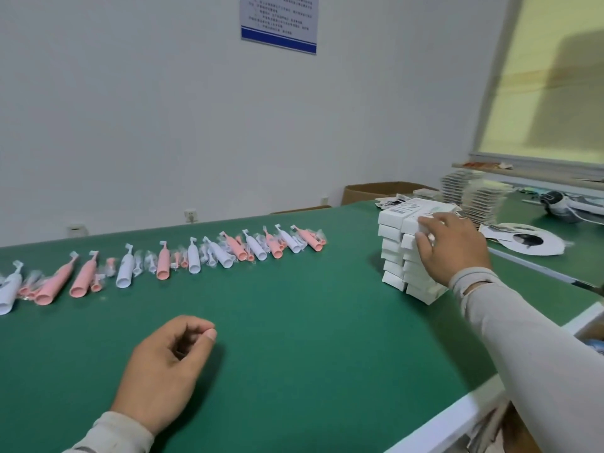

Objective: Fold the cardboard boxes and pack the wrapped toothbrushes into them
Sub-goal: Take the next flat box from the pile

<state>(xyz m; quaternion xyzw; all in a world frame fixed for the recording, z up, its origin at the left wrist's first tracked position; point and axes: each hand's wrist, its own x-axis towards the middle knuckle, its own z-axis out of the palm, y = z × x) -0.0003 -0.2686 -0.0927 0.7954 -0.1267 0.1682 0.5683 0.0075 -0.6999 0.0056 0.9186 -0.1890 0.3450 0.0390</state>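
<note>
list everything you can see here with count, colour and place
toothbrushes: over a dozen, pink and white, wrapped, in a row across the far left of the table
boxes: stack, white, right side of table
table: one, green top
carton: one, brown, behind table
card stacks: several, pale, far right
notice: one, blue and white, on wall
sockets: two, white, low on wall
left hand: loosely curled, empty, over table
right hand: on the side of the boxes
</note>
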